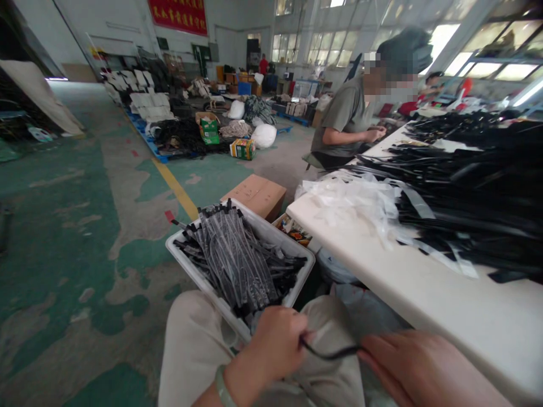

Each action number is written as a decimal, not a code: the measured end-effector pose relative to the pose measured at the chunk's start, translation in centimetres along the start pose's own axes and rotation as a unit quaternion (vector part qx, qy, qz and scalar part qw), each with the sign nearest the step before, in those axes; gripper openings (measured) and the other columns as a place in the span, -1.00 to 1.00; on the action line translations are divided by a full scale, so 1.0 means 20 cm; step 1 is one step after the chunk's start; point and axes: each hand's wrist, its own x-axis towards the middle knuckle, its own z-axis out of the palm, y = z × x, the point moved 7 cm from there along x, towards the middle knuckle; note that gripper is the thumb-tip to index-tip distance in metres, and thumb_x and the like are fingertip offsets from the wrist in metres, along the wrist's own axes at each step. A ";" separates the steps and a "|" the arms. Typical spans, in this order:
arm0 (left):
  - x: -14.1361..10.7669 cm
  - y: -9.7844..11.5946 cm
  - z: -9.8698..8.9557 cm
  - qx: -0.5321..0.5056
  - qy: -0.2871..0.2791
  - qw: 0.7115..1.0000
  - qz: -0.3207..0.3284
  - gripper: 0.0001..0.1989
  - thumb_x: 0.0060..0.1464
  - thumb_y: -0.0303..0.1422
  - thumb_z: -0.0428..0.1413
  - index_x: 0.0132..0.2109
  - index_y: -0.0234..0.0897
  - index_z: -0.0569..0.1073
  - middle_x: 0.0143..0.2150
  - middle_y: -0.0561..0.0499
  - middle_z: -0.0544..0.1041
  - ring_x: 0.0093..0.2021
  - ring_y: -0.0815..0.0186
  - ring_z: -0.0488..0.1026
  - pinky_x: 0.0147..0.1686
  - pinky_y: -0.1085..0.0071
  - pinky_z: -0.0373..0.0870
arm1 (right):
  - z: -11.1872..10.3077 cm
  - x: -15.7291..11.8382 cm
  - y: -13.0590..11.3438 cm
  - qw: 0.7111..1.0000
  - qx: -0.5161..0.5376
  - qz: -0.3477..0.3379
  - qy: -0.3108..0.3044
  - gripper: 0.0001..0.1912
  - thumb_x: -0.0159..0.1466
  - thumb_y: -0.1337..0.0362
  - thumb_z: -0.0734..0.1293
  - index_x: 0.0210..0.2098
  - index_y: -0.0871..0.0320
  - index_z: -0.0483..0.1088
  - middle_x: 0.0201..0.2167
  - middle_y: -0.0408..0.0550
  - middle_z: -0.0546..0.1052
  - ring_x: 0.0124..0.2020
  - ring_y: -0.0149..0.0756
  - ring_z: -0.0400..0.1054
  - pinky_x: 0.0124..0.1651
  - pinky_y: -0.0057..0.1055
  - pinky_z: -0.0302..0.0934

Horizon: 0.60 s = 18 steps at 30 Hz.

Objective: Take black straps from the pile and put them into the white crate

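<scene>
A thin black strip [330, 356] sags between my two hands, above my lap. My left hand [278, 339], with a pale green bangle at the wrist, is closed on one end of it. The other end is in the closed fingers of my right hand [407, 362], which is somewhat blurred. Just beyond my left hand, a white plastic bin [180, 249] holds many black strips in clear sleeves [237, 254]. To the right, long black strips [466, 192] and translucent white strips [356, 198] are piled on the white table [360, 265].
A cardboard box [257, 195] stands behind the bin, with a smaller box of scraps [292, 229] beside it. The table edge runs close to my right hand. Another person [343, 124] sits at the table's far side. Pallets with goods [159, 150] stand farther back.
</scene>
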 end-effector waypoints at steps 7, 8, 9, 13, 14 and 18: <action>0.07 -0.15 -0.10 -0.064 0.033 0.997 -0.029 -0.86 0.08 -0.32 0.18 -0.42 -0.23 0.49 -0.47 0.07 0.54 -0.36 0.27 0.49 -0.40 0.42 0.15 | -0.20 0.11 0.00 0.997 -0.027 -0.014 0.067 -0.85 0.21 0.46 0.34 -0.39 0.07 0.42 -0.62 -0.26 0.49 -0.65 -0.31 0.36 -0.52 -0.28 -0.09; 0.08 -0.12 -0.10 -0.072 0.033 0.997 -0.024 -0.86 0.07 -0.33 0.18 -0.44 -0.23 0.48 -0.48 0.08 0.52 -0.37 0.28 0.48 -0.40 0.42 0.14 | -0.22 0.13 -0.03 0.997 -0.032 -0.023 0.070 -0.85 0.18 0.47 0.35 -0.40 0.08 0.41 -0.63 -0.26 0.47 -0.66 -0.31 0.33 -0.51 -0.28 -0.11; 0.09 -0.10 -0.11 -0.080 0.033 0.996 -0.019 -0.84 0.07 -0.32 0.18 -0.45 -0.23 0.47 -0.49 0.09 0.51 -0.38 0.29 0.46 -0.40 0.42 0.13 | -0.23 0.16 -0.05 0.996 -0.037 -0.029 0.072 -0.85 0.16 0.47 0.37 -0.42 0.09 0.39 -0.63 -0.25 0.46 -0.66 -0.31 0.30 -0.51 -0.27 -0.14; 0.13 -0.01 -0.14 -0.106 0.041 0.993 -0.011 -0.85 0.05 -0.35 0.15 -0.47 -0.23 0.44 -0.53 0.11 0.43 -0.43 0.31 0.39 -0.42 0.41 0.08 | -0.23 0.23 -0.14 0.996 -0.068 -0.045 0.047 -0.83 0.09 0.48 0.40 -0.46 0.13 0.34 -0.61 -0.18 0.47 -0.63 -0.30 0.26 -0.50 -0.26 -0.23; 0.14 0.00 -0.15 -0.114 0.043 0.993 -0.010 -0.87 0.01 -0.40 0.15 -0.48 -0.23 0.43 -0.54 0.12 0.41 -0.43 0.31 0.37 -0.42 0.41 0.08 | -0.22 0.24 -0.16 0.995 -0.073 -0.052 0.040 -0.83 0.08 0.49 0.39 -0.46 0.13 0.34 -0.61 -0.16 0.47 -0.62 -0.30 0.25 -0.50 -0.26 -0.26; 0.16 0.01 -0.19 -0.151 0.050 0.987 -0.001 -0.87 -0.13 -0.56 0.10 -0.49 -0.23 0.40 -0.54 0.14 0.38 -0.43 0.33 0.35 -0.40 0.42 0.13 | -0.23 0.25 -0.22 0.992 -0.083 -0.085 0.051 -0.83 0.06 0.51 0.37 -0.44 0.16 0.33 -0.59 -0.12 0.47 -0.61 -0.31 0.23 -0.49 -0.25 -0.33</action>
